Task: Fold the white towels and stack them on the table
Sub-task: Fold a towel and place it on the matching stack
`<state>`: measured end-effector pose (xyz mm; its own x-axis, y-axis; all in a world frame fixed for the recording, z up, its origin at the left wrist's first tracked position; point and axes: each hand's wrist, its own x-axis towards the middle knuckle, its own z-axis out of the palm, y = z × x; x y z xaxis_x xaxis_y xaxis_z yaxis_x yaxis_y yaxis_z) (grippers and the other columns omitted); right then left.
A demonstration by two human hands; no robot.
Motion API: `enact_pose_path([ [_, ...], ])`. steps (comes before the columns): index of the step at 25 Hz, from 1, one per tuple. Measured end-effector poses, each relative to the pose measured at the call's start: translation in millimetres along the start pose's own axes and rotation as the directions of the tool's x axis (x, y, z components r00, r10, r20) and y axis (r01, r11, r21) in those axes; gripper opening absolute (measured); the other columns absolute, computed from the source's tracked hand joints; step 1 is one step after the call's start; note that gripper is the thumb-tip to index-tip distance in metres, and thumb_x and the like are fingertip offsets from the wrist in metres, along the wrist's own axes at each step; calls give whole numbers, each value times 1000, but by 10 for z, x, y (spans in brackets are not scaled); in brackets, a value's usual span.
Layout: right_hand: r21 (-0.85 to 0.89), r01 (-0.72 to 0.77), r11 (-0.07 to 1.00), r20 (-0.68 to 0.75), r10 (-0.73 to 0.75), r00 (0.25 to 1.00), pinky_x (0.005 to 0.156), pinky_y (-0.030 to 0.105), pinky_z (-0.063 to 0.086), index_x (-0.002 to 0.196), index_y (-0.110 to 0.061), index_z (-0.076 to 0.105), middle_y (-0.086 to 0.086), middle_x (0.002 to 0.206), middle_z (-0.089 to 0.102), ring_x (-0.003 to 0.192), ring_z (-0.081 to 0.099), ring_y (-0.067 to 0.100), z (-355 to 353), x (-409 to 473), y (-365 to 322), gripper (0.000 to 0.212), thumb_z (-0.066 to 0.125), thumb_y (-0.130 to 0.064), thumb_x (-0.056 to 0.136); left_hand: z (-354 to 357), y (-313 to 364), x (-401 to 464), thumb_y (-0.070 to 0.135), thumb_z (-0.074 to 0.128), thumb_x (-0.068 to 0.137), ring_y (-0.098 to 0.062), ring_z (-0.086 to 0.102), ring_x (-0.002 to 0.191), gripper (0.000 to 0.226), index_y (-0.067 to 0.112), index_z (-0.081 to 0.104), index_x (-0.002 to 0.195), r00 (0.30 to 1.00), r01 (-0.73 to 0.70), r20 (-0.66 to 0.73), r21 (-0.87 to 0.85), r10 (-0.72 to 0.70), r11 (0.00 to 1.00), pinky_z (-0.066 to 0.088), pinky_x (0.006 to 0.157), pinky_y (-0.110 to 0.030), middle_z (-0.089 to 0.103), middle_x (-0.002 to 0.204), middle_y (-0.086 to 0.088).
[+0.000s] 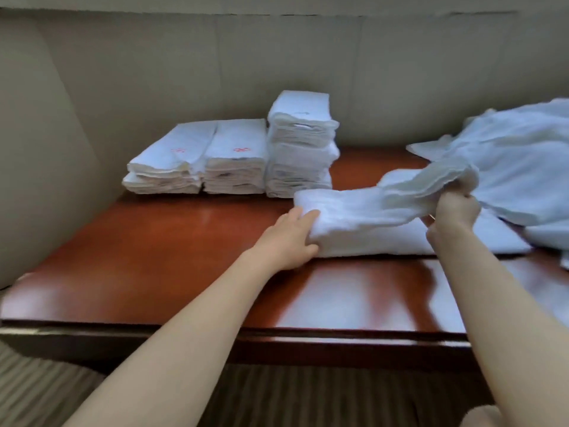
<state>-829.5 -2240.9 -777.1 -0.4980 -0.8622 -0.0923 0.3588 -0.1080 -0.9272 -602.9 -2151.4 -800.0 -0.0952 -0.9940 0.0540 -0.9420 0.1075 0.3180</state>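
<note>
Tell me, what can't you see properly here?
Head view only:
- Unfolded pile: cut off by the right edge.
- Red marks on the low stacks: too small to read.
- Right hand fingertips: buried in the towel.
- Tall stack: layers too blurred to count.

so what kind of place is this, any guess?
Probably a hotel or laundry linen room, though that's a guess. Three neat stacks of folded white towels sit on a glossy reddish wooden table against a plain wall, with a heap of unfolded white linen on the right awaiting folding.
</note>
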Motion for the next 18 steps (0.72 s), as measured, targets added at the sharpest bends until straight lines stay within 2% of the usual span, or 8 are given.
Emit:
enact_pose_path([
  [2, -52, -58, 997, -169, 48, 985, 72, 38, 57, 98, -19, 58, 1, 116, 58, 99, 58, 20, -476, 284, -36, 12, 50, -25, 91, 83, 159, 51, 23, 53, 88, -32, 36, 131, 65, 25, 26, 147, 999, 13, -51, 5, -13, 1000, 35, 106, -37, 20, 151, -8],
  [3, -68, -79, 995, -205, 64, 977, 63, 35, 57, 106, -16, 57, 3, 120, 55, 103, 58, 21, -659, 401, -31, 18, 51, -24, 91, 107, 230, 70, 20, 52, 88, -33, 40, 128, 62, 24, 29, 146, 995, 32, -95, 1, -32, 999, 37, 103, -34, 22, 149, -9],
  [5, -149, -93, 984, -184, 65, 981, 45, 26, 53, 118, -10, 53, 11, 126, 55, 105, 61, 26, -890, 547, -18, 33, 56, -22, 88, 153, 340, 109, 16, 50, 89, -36, 44, 123, 55, 23, 37, 142, 981, 77, -177, -22, -79, 997, 38, 98, -34, 28, 145, -12],
  [7, -258, -70, 964, -126, 38, 991, 42, 25, 51, 123, -5, 53, 14, 128, 54, 101, 63, 27, -952, 553, -46, 44, 62, -19, 82, 197, 374, 146, 10, 49, 88, -38, 46, 119, 52, 20, 42, 139, 968, 113, -221, -49, -122, 992, 39, 96, -35, 32, 141, -14],
  [9, -363, -38, 931, -90, 6, 996, 46, 28, 52, 119, -6, 52, 9, 123, 53, 101, 61, 27, -932, 537, -63, 44, 67, -19, 80, 237, 352, 161, 3, 48, 85, -38, 46, 119, 54, 18, 44, 137, 964, 123, -228, -75, -137, 990, 38, 97, -35, 33, 140, -14],
  [13, -624, 55, 779, -25, -90, 996, 71, 40, 57, 123, -9, 46, 2, 110, 51, 88, 57, 25, -847, 522, -108, 50, 67, -19, 79, 251, 342, 156, -4, 47, 83, -36, 38, 129, 61, 20, 45, 139, 960, 111, -244, -121, -138, 986, 33, 103, -33, 27, 148, -14],
  [16, -569, 179, 802, 27, -200, 980, 82, 44, 54, 113, -11, 49, -3, 89, 55, 88, 60, 29, -743, 515, -242, 40, 65, -25, 78, 193, 329, 167, -10, 43, 80, -34, 36, 132, 63, 14, 49, 137, 911, 85, -389, -141, -135, 986, 29, 106, -33, 32, 147, -15],
  [18, -555, 220, 802, 10, -258, 966, 86, 43, 50, 108, -12, 49, -1, 91, 58, 100, 59, 34, -786, 535, -271, 38, 62, -30, 77, 197, 274, 185, -13, 41, 78, -34, 36, 130, 64, 14, 51, 136, 899, 85, -420, -111, -124, 990, 30, 107, -34, 36, 145, -15],
])
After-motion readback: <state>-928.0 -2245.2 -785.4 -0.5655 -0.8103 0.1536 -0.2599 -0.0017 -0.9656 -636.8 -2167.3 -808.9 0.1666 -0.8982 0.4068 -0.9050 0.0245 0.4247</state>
